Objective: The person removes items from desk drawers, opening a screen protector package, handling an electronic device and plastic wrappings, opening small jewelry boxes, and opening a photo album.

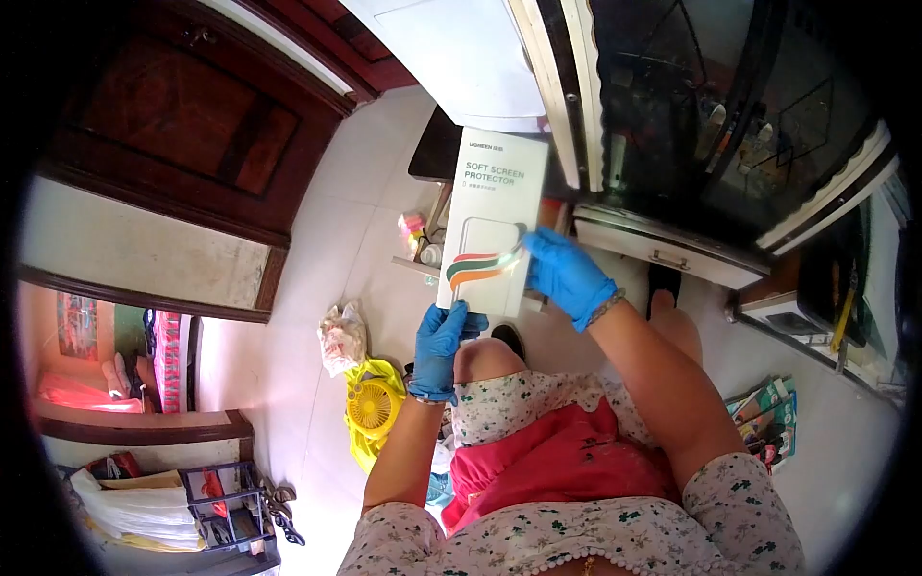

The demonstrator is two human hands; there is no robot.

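A white box (495,206) printed "SOFT SCREEN PROTECTOR", with red, green and orange stripes, is held up in front of me. My left hand (440,350), in a blue glove, pinches its lower left corner. At the box's right edge is my right hand (569,274), also in a blue glove, its fingers bent against the edge near the stripes. The fingertips there are partly blurred. The box looks closed, and its printed face is turned towards me.
A yellow fan (375,407) and a plastic bag (342,339) lie on the floor at the left. A cabinet with a drawer (663,252) stands ahead right. Brown doors (192,125) are at the upper left, a rack (226,499) at the lower left.
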